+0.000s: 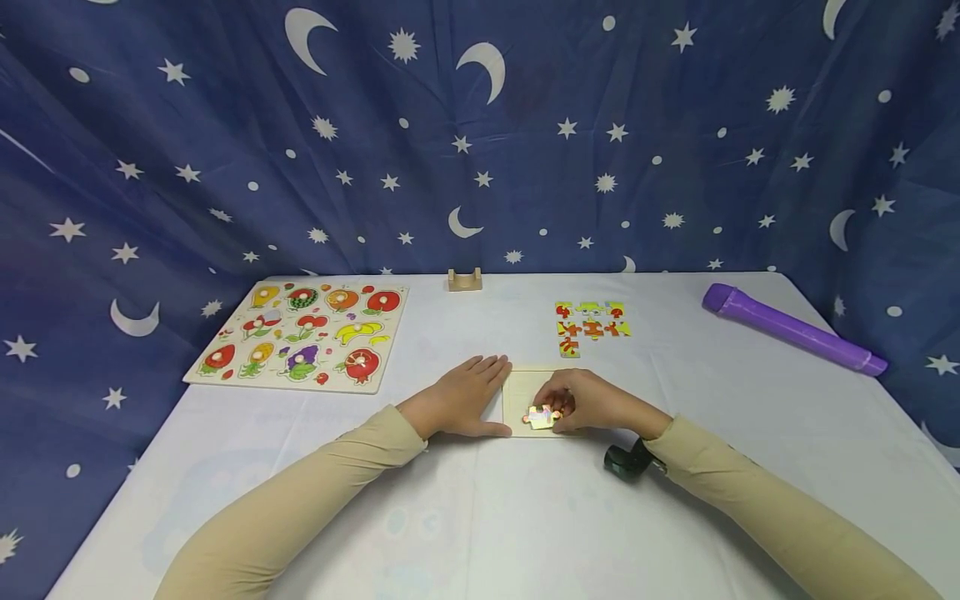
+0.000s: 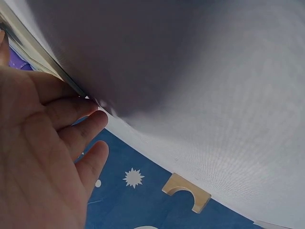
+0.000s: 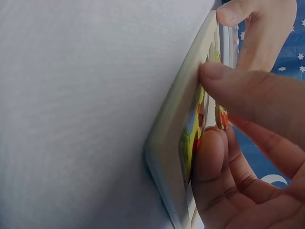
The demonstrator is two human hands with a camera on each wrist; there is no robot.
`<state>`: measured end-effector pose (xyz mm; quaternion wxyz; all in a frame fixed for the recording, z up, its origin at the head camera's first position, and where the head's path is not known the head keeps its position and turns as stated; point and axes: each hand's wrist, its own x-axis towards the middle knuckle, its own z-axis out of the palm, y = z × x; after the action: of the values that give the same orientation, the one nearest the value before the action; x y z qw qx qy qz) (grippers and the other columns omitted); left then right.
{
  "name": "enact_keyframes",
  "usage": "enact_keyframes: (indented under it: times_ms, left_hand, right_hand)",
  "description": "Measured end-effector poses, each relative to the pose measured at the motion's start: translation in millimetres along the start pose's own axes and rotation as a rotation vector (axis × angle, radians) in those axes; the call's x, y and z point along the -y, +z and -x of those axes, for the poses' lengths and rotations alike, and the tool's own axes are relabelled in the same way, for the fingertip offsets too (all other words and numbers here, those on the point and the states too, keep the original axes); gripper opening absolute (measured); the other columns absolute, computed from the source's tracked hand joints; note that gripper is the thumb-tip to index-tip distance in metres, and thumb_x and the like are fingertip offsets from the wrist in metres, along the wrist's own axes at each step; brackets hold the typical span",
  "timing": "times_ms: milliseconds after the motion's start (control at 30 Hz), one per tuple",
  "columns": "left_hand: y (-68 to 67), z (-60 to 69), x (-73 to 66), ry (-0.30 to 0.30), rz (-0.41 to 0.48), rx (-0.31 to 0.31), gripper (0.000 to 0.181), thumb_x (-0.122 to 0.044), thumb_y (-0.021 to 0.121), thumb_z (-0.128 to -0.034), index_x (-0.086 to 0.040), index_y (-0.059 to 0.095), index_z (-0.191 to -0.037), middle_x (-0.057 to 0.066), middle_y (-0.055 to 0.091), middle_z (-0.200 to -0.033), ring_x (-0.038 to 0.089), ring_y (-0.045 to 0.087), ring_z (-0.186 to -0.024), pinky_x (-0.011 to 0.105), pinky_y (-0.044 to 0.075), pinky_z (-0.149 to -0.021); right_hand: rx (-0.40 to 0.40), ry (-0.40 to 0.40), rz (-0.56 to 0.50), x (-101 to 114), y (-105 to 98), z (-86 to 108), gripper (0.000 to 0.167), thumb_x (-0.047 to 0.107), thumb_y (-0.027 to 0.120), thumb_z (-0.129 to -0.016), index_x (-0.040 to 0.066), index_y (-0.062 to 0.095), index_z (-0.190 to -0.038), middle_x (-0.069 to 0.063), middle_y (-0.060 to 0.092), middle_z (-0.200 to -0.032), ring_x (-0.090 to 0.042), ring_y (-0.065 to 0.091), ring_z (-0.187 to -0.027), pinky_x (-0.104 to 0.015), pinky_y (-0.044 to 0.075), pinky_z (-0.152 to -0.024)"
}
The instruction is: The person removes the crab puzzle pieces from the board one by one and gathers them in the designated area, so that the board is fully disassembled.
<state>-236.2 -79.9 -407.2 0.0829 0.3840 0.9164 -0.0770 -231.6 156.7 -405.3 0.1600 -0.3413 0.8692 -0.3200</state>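
A small wooden puzzle tray [image 1: 517,386] lies on the table between the two hands. My left hand [image 1: 459,402] rests flat beside it, fingers straight and touching its left edge. With thumb and fingers my right hand [image 1: 596,404] pinches a jigsaw piece [image 1: 538,417] over the tray's lower part. In the right wrist view, a colourful yellow and red piece [image 3: 193,138] shows inside the tray's rim, partly behind the fingers. Beyond the tray, several loose jigsaw pieces [image 1: 592,328] lie in rows. The right hand covers the tray's right side in the head view.
A fruit peg puzzle board [image 1: 281,337] lies at the back left. Near the far edge stands a small notched wooden block [image 1: 465,283]. A purple microphone-shaped tube [image 1: 795,330] lies at the back right. Behind the table hangs a blue star-patterned cloth [image 1: 540,150].
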Motion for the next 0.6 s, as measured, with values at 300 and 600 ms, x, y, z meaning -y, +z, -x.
enact_keyframes:
  times_ms: [300,600]
  left_hand:
    - [0.0,-0.3,-0.3,-0.006,0.000,0.004,0.095,-0.069,0.044,-0.0855,-0.002,0.020,-0.149,0.012,0.023,-0.156,0.024,0.023,-0.145,0.036,0.019,-0.120]
    - [-0.6,-0.5,-1.0,0.001,-0.022,0.007,0.096,-0.069,0.043,-0.0857,-0.001,0.020,-0.149,0.013,0.023,-0.156,0.024,0.023,-0.145,0.036,0.019,-0.120]
  right_hand:
    - [-0.019,0.016,-0.011,0,0,1.2,0.027,0.004,0.079,-0.071,0.003,0.069,-0.095,-0.004,0.061,-0.081,-0.007,0.052,-0.068,-0.016,0.048,-0.059]
    - [-0.070,0.061,-0.166,-11,-12,10.1,0.030,0.009,0.079,-0.073,0.002,0.069,-0.101,-0.007,0.066,-0.087,-0.008,0.056,-0.071,-0.020,0.051,-0.063]
